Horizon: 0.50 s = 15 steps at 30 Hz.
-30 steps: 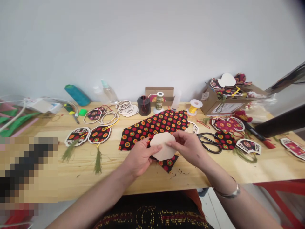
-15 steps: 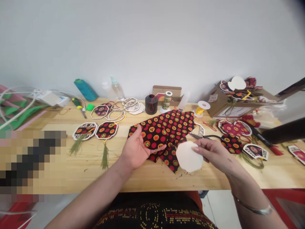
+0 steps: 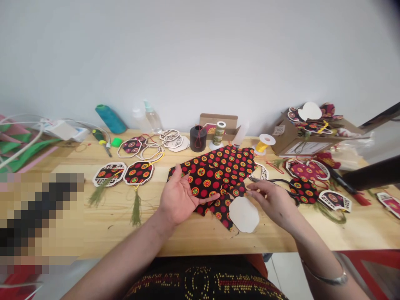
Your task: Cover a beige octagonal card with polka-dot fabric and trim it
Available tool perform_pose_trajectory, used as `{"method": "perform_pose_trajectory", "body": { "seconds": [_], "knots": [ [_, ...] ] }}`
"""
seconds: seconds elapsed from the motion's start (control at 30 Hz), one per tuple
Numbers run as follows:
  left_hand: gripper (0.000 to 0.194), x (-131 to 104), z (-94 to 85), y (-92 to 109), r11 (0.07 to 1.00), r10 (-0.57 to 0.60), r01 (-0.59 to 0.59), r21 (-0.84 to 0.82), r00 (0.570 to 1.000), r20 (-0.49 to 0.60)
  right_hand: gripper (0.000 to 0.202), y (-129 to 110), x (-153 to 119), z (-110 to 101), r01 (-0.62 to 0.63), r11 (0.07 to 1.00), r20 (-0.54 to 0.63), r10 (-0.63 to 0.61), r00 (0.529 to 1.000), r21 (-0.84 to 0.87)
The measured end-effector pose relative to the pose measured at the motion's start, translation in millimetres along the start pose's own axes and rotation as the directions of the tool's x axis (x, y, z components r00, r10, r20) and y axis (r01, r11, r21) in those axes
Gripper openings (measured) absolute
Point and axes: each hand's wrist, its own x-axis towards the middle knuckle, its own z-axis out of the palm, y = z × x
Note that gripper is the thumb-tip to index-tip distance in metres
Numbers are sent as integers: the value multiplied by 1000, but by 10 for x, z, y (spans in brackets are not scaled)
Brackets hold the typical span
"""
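Note:
A black cloth with red and yellow flower dots (image 3: 218,166) lies on the wooden table (image 3: 193,246). My left hand (image 3: 179,198) rests palm up at the cloth's left edge, fingers apart, with nothing in it. The white scalloped card (image 3: 244,214) lies flat at the lower right of the cloth. Just above and right of the card is my right hand (image 3: 270,202), its fingers apart and holding nothing. Black-handled scissors (image 3: 281,181) lie behind my right hand, partly covered by it.
Two tasselled ornaments (image 3: 110,174) lie at left. Along the back stand a teal thread cone (image 3: 111,118), a black spool (image 3: 198,138) and a yellow thread spool (image 3: 265,143). A cardboard box (image 3: 300,139) heaped with ornaments sits at right, near a black pole (image 3: 371,173).
The white card has left my right hand and now lies flat on the table. My right hand has opened slightly and shifted left. My left hand has barely moved.

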Motion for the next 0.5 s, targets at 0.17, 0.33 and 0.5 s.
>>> {"method": "perform_pose_trajectory", "body": {
  "seconds": [0.17,0.33,0.5],
  "knots": [
    [59,19,-44,28,997,69,-69,-31,998,9,29,-66,110,37,-13,999,8,13,1000,31],
    [64,6,-129,74,973,202,-198,-115,979,20,16,-147,254,122,54,997,52,-51,997,-58],
    [57,13,-156,79,966,211,-214,-148,977,-39,30,-303,360,277,322,928,141,-299,944,-189]
  ]
}}
